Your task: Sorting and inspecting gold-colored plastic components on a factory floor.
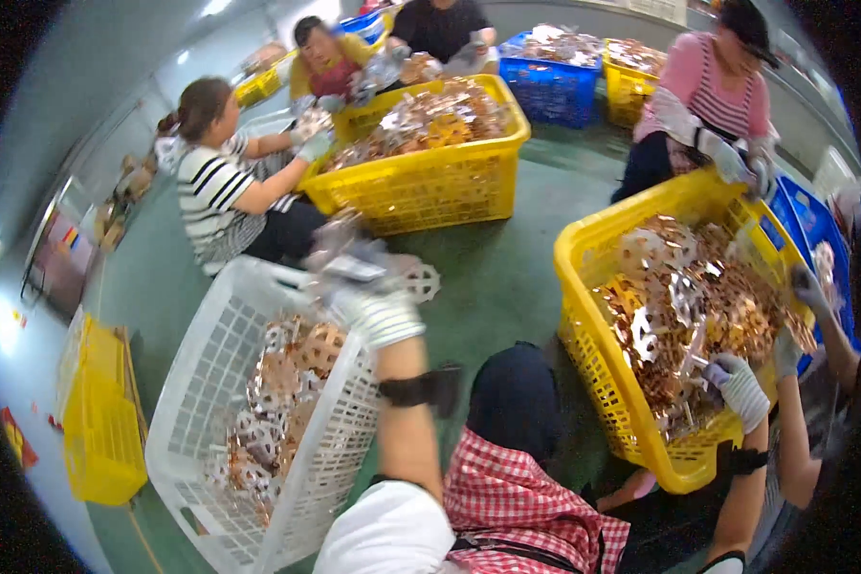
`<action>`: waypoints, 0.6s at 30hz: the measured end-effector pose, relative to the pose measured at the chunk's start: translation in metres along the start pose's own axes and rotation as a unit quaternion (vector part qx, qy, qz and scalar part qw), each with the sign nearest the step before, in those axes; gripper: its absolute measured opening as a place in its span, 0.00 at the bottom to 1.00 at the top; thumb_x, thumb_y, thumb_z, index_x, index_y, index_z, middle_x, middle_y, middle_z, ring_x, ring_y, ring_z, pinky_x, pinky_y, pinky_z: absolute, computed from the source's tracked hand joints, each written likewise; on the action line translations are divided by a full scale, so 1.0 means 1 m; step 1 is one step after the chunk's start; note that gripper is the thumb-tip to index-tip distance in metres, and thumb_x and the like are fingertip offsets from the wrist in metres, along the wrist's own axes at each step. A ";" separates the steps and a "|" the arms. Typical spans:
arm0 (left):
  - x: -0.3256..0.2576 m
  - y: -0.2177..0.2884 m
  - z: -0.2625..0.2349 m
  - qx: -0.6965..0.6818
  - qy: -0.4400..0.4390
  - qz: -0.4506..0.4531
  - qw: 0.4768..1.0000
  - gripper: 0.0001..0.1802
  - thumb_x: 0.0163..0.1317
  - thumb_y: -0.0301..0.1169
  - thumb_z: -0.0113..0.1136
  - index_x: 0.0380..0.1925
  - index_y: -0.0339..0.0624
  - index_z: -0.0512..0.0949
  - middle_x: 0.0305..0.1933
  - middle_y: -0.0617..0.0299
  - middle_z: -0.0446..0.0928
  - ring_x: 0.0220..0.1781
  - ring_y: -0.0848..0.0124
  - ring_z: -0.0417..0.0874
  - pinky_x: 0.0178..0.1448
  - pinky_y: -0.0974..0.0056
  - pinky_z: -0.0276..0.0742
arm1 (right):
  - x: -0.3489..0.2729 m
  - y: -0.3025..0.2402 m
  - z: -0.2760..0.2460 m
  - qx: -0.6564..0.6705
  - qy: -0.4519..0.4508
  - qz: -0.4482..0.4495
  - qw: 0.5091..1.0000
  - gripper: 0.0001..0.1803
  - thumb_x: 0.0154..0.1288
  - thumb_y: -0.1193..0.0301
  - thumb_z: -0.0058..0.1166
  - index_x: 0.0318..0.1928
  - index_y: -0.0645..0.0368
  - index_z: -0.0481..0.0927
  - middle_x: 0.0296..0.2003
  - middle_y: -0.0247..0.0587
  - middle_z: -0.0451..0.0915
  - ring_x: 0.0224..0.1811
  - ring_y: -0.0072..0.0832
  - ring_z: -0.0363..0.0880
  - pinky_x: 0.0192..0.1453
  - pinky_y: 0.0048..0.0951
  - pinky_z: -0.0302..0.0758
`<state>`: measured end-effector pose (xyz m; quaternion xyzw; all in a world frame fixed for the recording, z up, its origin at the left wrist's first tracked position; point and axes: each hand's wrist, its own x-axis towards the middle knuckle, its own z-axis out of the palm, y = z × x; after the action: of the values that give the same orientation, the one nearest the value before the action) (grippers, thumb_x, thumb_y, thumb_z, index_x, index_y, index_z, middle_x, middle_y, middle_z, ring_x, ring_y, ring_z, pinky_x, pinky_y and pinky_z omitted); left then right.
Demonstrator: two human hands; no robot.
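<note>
left hand (371, 308) — maybe gripping metal pieces (354, 253), white basket (210, 383)

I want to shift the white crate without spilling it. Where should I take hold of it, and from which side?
Probably best by the top rim of the white lattice crate, at the two short ends, coming from above. The rim is a thick band, its walls are open mesh, and the metal stampings lie loose inside, so a level, two-handed lift seems safest. The left hand is over the far rim.

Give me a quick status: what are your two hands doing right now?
Left hand gloved, raised over the white basket, gripping metal stampings. Right hand gloved, down among the parts in the yellow crate. Nothing blocking either.
</note>
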<state>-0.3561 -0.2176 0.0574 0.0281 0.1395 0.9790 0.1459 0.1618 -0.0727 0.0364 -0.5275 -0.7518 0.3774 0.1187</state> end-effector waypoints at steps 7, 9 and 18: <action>0.015 0.030 -0.003 -0.047 -0.024 -0.029 0.998 0.25 0.62 0.42 0.50 0.46 0.27 0.72 0.50 0.45 0.76 0.52 0.56 0.78 0.60 0.53 0.74 | -0.023 -0.038 -0.003 0.311 0.021 -0.047 0.949 0.16 0.66 0.59 0.48 0.36 0.61 0.75 0.26 0.33 0.76 0.28 0.17 0.73 0.30 0.22 0.70; -0.002 -0.012 0.027 -0.003 -0.139 -0.144 0.980 0.20 0.64 0.37 0.50 0.46 0.29 0.73 0.50 0.48 0.76 0.51 0.59 0.79 0.58 0.53 0.76 | -0.031 -0.042 -0.007 0.424 -0.016 -0.040 0.905 0.19 0.66 0.54 0.47 0.34 0.59 0.75 0.25 0.34 0.77 0.25 0.20 0.77 0.26 0.22 0.71; -0.238 -0.221 0.100 0.336 -0.491 -0.495 0.633 0.16 0.66 0.41 0.51 0.50 0.48 0.71 0.41 0.69 0.74 0.40 0.80 0.74 0.43 0.76 0.71 | -0.036 0.019 -0.008 0.460 -0.007 -0.064 0.886 0.19 0.67 0.51 0.44 0.39 0.52 0.77 0.28 0.29 0.80 0.26 0.17 0.77 0.30 0.21 0.75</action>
<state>-0.0574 -0.0577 0.0874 0.4783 0.3598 0.4872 0.6359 0.1946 -0.0978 0.0371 -0.3620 -0.5266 0.6764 0.3662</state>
